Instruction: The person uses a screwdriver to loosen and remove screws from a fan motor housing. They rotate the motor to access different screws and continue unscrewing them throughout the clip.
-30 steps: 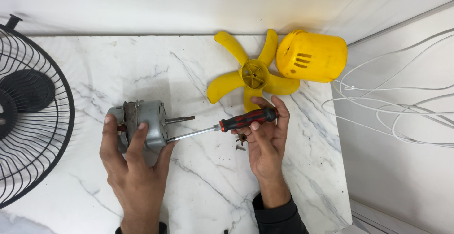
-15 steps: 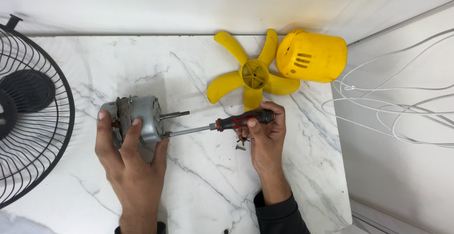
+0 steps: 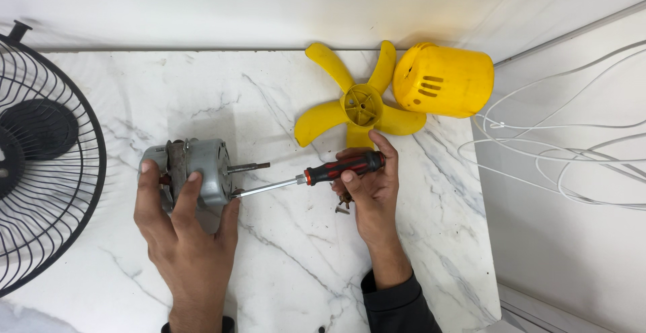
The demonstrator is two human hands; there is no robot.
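My left hand (image 3: 182,229) grips a grey metal fan motor (image 3: 208,171) lying on its side on the white marble table (image 3: 282,266), its shaft pointing right. My right hand (image 3: 370,188) holds a screwdriver (image 3: 306,177) with a red and black handle. The screwdriver's tip touches the motor's lower right edge. A few small screws (image 3: 343,203) lie on the table just under my right hand.
A yellow fan blade (image 3: 356,107) and a yellow motor cover (image 3: 444,81) lie at the back of the table. A black wire fan guard (image 3: 40,158) fills the left edge. White cables (image 3: 565,151) lie on the lower white surface at right.
The motor and my left hand have shifted slightly left, then back a little. My right hand has moved the screwdriver a bit left and down, keeping its tip at the motor.
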